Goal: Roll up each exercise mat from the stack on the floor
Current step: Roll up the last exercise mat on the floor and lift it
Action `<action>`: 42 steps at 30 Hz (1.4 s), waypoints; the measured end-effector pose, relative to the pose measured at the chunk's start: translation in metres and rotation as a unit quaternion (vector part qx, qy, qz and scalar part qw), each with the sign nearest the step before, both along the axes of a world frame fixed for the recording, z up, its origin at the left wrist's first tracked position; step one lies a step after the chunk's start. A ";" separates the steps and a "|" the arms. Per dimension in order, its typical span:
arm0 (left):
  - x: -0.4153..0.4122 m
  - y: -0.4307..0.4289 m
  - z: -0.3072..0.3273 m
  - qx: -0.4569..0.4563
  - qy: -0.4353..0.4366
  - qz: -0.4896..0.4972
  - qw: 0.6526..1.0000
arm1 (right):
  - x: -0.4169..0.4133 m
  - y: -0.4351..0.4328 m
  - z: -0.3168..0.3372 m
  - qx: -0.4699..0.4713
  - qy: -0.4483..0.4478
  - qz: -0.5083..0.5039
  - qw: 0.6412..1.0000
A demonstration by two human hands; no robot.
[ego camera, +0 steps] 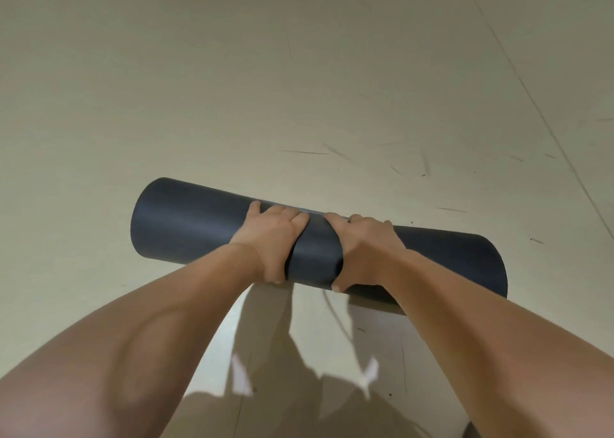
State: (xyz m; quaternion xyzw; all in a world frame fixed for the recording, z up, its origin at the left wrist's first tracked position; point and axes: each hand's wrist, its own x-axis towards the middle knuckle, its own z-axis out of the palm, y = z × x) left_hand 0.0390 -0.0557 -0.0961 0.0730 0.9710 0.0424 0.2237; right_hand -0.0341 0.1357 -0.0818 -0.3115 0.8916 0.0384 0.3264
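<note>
Both hands are closed round the middle of a dark blue-grey mat (196, 228), which is fully rolled into a thick cylinder. The left hand (269, 241) is set just left of the roll's centre, its fingers (285, 213) curled over the top and far side and its thumb (277, 276) hooked under the near edge. The right hand (363, 248) is set just beside it, a narrow band of mat being left bare between the two; its fingers are likewise bent over the top, and its thumb (337, 286) is pressed against the underside of the roll. Both bare forearms (149, 321) are stretched forward from the lower corners of the view.

The mat is held crosswise to the arms and slightly slanted, its left end being seen higher in the view and its right end lower. A thin paler strip is seen along the top of the roll behind the knuckles.

Beneath and around the roll a pale beige floor (299, 72) is spread, marked by dark scuff marks (305, 152) and crossed by a thin seam line (531, 95) at the right. Whether the roll is resting on the floor or raised off it cannot be told. Grey shadows (299, 397) are cast on the floor between the forearms.
</note>
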 end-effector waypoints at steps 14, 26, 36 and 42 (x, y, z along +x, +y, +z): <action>-0.020 0.020 0.034 -0.018 -0.198 0.012 0.980 | 0.063 0.032 0.001 0.003 0.058 0.012 0.998; 0.057 0.015 0.045 -0.037 0.107 0.285 0.952 | 0.000 0.019 0.022 -0.031 -0.051 -0.055 0.997; 0.076 0.041 0.024 0.273 0.071 0.527 0.802 | 0.071 0.010 -0.004 -0.181 -0.206 -0.330 0.903; 0.095 0.043 0.013 0.456 -0.032 0.707 0.539 | 0.106 0.003 -0.030 -0.277 -0.290 -0.434 0.807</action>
